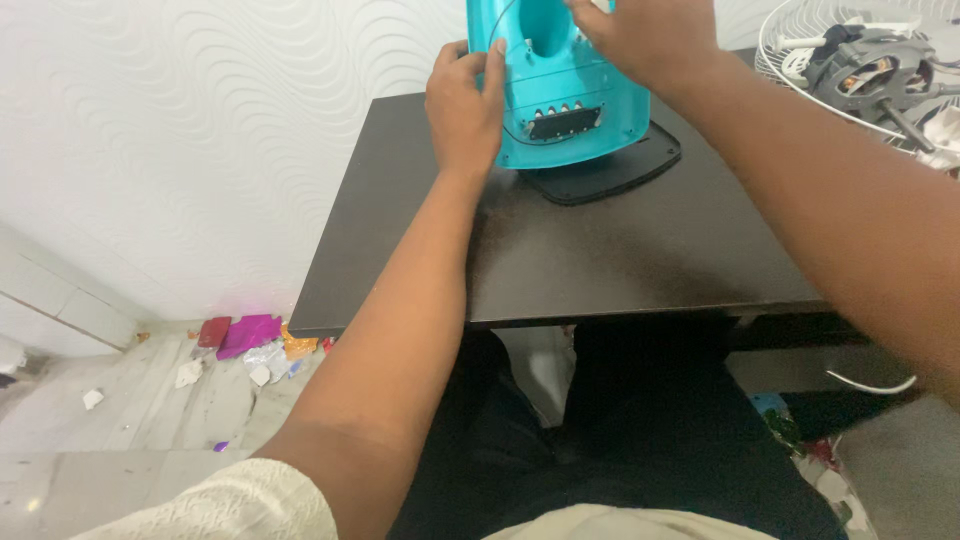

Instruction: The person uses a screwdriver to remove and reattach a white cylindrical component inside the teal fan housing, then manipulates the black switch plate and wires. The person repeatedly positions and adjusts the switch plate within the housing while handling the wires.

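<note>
In the head view, the left hand (465, 105) is closed around the left edge of the teal housing (570, 95), which stands upright on a black base (610, 170) at the far side of the tabletop (600, 250). The right hand (645, 40) lies curled over its top right, and I judge a firm, even hold on both sides keeps it from tipping. A fan guard (800, 85) with motor parts sits near on the right.

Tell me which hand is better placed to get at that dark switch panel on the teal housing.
Probably the left hand: it grips the edge of the teal housing right beside the dark switch panel. The right hand holds the housing higher up, farther from the panel.
</note>
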